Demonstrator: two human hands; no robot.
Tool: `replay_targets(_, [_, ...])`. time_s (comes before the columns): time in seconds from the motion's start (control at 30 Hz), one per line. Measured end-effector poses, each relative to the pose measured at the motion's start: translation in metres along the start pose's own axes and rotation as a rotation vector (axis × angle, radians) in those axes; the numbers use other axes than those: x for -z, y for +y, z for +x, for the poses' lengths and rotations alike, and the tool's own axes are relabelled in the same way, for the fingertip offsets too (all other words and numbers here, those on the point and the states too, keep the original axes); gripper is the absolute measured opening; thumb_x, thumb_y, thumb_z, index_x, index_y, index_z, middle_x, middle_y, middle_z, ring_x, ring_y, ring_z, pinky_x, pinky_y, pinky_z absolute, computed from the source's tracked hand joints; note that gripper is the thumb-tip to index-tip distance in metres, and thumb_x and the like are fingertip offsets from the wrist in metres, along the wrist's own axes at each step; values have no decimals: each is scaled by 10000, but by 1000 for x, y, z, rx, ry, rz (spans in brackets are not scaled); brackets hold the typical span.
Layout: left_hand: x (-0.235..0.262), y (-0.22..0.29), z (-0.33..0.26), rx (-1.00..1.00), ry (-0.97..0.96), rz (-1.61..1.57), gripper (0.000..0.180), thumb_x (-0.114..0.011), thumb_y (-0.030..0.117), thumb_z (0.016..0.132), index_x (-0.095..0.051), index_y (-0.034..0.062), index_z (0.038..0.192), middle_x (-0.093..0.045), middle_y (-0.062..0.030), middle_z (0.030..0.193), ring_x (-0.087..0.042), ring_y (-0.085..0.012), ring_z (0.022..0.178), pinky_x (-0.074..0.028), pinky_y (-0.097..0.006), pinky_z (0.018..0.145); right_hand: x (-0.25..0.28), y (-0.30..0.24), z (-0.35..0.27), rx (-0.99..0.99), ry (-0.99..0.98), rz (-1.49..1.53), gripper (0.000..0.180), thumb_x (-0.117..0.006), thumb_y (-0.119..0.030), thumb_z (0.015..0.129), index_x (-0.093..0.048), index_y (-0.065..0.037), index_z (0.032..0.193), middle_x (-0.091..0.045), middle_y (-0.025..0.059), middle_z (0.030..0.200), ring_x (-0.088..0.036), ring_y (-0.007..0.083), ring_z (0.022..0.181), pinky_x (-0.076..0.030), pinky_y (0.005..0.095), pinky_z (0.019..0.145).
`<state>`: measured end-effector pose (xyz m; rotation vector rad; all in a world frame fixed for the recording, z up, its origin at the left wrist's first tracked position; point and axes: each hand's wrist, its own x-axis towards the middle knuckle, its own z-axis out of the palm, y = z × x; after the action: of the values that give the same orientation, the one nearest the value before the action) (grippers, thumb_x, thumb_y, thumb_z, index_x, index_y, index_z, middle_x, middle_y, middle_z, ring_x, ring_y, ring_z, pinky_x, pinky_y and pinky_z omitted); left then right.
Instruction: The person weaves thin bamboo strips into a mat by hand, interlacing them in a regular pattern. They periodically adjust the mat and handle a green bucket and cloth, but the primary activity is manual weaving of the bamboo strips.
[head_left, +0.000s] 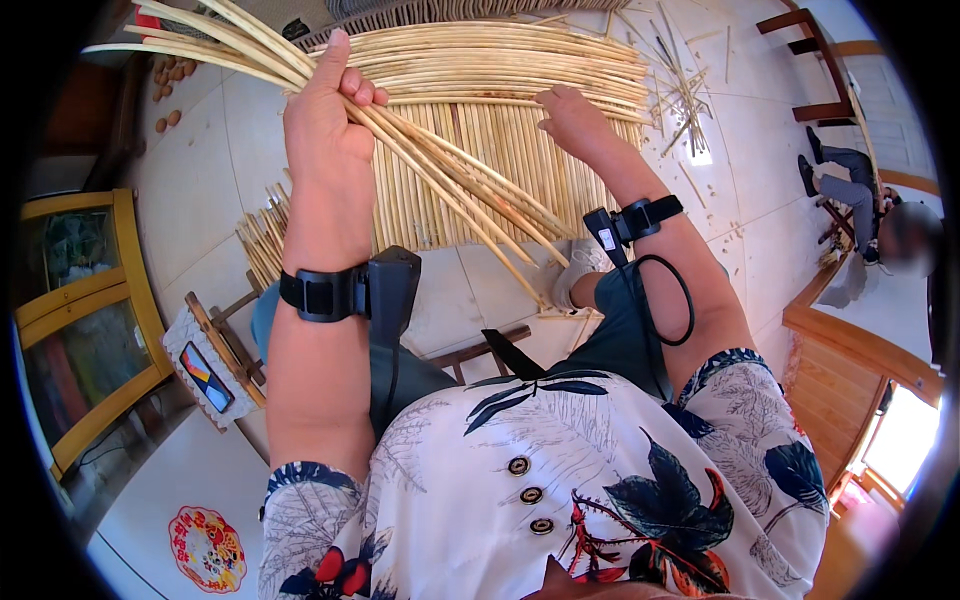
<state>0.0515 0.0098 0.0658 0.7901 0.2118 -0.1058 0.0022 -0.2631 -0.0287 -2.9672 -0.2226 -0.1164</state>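
At the near edge of the view, a patterned shirt point(600, 480) with 3 dark buttons in sight hides the lap. Each forearm carries 1 black wrist unit, 2 in all; the left one point(392, 296) and the right one point(622, 225) both trail cables. To the left, 1 phone point(205, 377) rests on a cloth-covered seat, partly cut off from sight by the left arm. Beyond the knees shows 1 light shoe point(578, 272), partly hidden by the trouser leg.

Further out, the left hand point(332, 125) grips 1 bundle of pale stalks point(455, 180), fingers curled around it and thumb laid along the top; the stalks overlap too much to count. The bundle slants over the stalk mat point(430, 220), from past its far left corner to beyond its near edge on the right. The right hand point(580, 122) is above the mat's right side, its fingers bent and partly spread, with nothing seen between them; whether they touch the crosswise pile point(490, 62) along the far edge, I cannot tell. Loose stalks point(685, 105) lie scattered on the floor past the mat's far right corner. Near the right rim sits 1 person point(850, 185), face blurred, with 2 dark shoes.
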Motion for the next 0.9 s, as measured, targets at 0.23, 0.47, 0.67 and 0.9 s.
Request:
replay_targets(0.23, [-13,3,-13,9,-3,53,238,-658,146,782,-456,113,661,-392,23,504,-372,-104,447,-391,-273,499,-10,-2,-1,2,35,-84,162,-489,-13,742,-532,-21,898,-528,155,934,-515,316,938,-461,397,769])
replay_targets(0.47, [-17,0,-16,35,-26,45,169,-656,139,783,-503,87,733,-431,10,539,-402,-109,463,-405,-270,508,-8,-11,-1,11,-160,-173,176,-481,-36,752,-533,-17,919,-545,155,921,-531,322,907,-461,395,760])
replay_targets(0.67, [-9,1,-17,8,3,78,148,-658,138,781,-526,73,766,-461,-3,557,-415,-104,469,-406,-266,507,32,-39,4,-61,-335,74,198,-489,-87,765,-520,-47,956,-592,172,861,-570,326,821,-457,388,701])
replay_targets(0.9, [6,-2,-7,55,-9,58,180,-667,103,761,-511,59,839,-498,-41,578,-445,-123,467,-397,-282,485,61,-35,13,-37,-35,474,195,-548,-227,833,-558,-62,937,-518,30,655,-491,112,635,-405,251,597])
